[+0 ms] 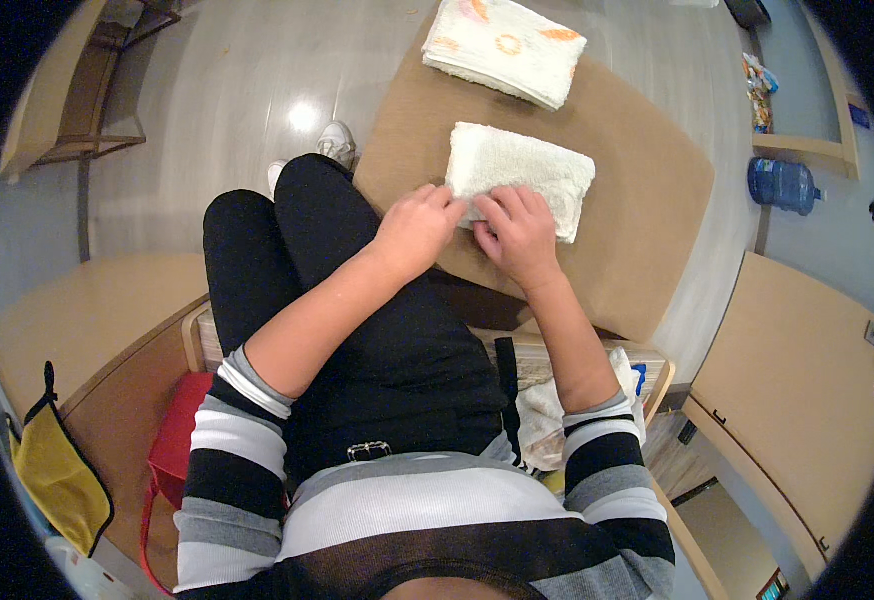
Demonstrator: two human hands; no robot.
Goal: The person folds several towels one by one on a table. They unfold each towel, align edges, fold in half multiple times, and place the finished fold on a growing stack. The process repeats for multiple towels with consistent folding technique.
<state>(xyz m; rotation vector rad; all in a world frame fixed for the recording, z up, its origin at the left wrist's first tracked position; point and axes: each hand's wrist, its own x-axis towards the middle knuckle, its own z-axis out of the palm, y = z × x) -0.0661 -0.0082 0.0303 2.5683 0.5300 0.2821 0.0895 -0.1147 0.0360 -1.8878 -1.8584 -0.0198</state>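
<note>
A folded white towel lies on a brown padded surface in front of me. At its near left corner, my left hand is closed, with the fingertips pinched on the towel's edge. My right hand rests on the near edge beside it, fingers curled down and gripping the cloth. The two hands are a small gap apart. Farther off lies a second folded towel, white with orange patterns, and neither hand touches it.
The brown surface reaches right up to my legs. A crumpled white cloth lies beside my right forearm. To my left are a red bag and a yellow cloth with black trim. A blue water jug stands at the far right.
</note>
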